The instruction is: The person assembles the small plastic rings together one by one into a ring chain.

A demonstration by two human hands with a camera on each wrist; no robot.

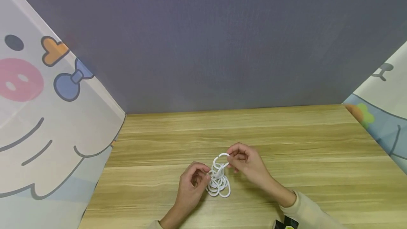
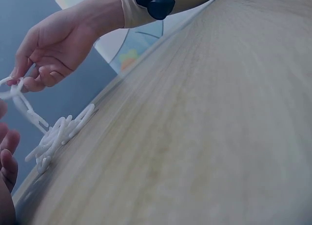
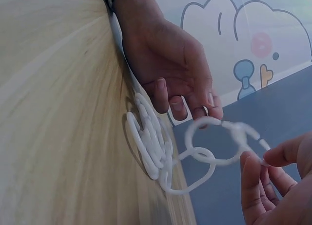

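Observation:
White plastic rings (image 1: 218, 186), each an oval loop with a small gap, lie linked in a loose heap on the wooden table. My right hand (image 1: 249, 162) pinches one raised ring (image 1: 221, 156) between thumb and fingers, above and right of the heap. My left hand (image 1: 192, 183) is at the heap's left side. Seen from the right wrist, the left thumb and index finger pinch a second ring (image 3: 190, 137), hooked through the raised one. More linked rings (image 3: 151, 137) trail from it down to the table.
The wood-grain table (image 1: 152, 140) runs back to a grey upright panel (image 1: 222, 45). Cartoon-printed panels stand at the left (image 1: 63, 123) and right (image 1: 388, 91). A black device (image 1: 286, 223) sits on the right wrist.

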